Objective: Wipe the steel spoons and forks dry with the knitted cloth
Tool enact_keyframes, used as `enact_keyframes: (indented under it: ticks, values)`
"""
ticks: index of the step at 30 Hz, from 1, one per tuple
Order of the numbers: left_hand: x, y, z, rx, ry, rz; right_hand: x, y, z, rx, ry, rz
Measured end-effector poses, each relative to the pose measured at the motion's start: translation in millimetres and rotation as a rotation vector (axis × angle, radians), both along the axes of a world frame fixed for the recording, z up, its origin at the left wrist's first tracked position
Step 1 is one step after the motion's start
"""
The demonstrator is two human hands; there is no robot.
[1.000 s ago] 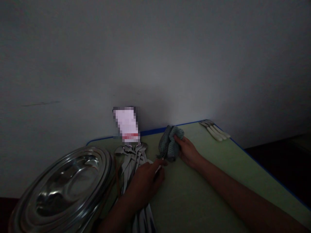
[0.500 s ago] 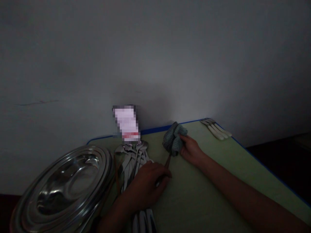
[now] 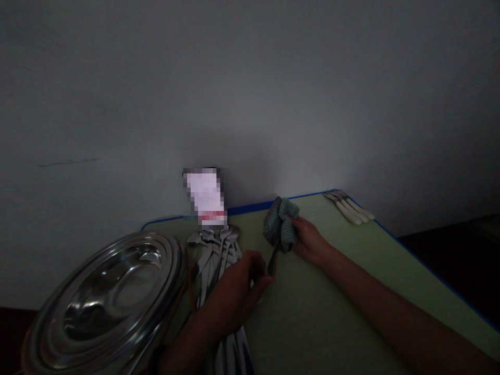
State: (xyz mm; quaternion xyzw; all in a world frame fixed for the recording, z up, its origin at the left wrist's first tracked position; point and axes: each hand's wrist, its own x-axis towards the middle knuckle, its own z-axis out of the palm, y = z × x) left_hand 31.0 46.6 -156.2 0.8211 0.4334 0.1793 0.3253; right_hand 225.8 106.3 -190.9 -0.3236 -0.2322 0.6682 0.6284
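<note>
My left hand (image 3: 244, 289) is closed in a pinch on a slim piece of metal cutlery (image 3: 273, 259). The far end of that piece goes into a crumpled grey-green cloth (image 3: 282, 226), so its kind is hidden. On the right, my right hand (image 3: 310, 240) grips the cloth, folded around that end. Beneath and beside my left forearm lies a pile of metal cutlery (image 3: 214, 252), with spoon heads and fork tines toward the wall. Several forks (image 3: 349, 208) with pale handles lie together at the table's far right corner.
A stack of shiny steel plates (image 3: 113, 297) occupies the left side. A phone (image 3: 206, 195) with a lit, blurred screen leans on the grey wall (image 3: 312, 104) behind the cutlery pile. The light green table (image 3: 332, 312) has a blue edge.
My left hand has shifted slightly up and its fingers have changed position on the cutlery. The cloth has turned a little around the far end. The view has moved slightly.
</note>
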Motion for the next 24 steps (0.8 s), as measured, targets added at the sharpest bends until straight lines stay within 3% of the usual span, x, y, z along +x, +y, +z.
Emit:
enact_keyframes:
  ticks: [7, 14, 24]
  values:
    - [-3.4, -0.3, 3.9, 0.021, 0.002, -0.034, -0.5, -0.7, 1.7, -0.02, -0.013, 0.045]
    - [-4.3, 0.7, -3.3, 0.068, -0.037, 0.126, 1.2, 2.9, -2.9, -0.032, -0.011, 0.043]
    - [-7.8, 0.7, -0.1, 0.081, -0.047, 0.011, -1.8, -0.3, 2.5, -0.051, 0.005, 0.032]
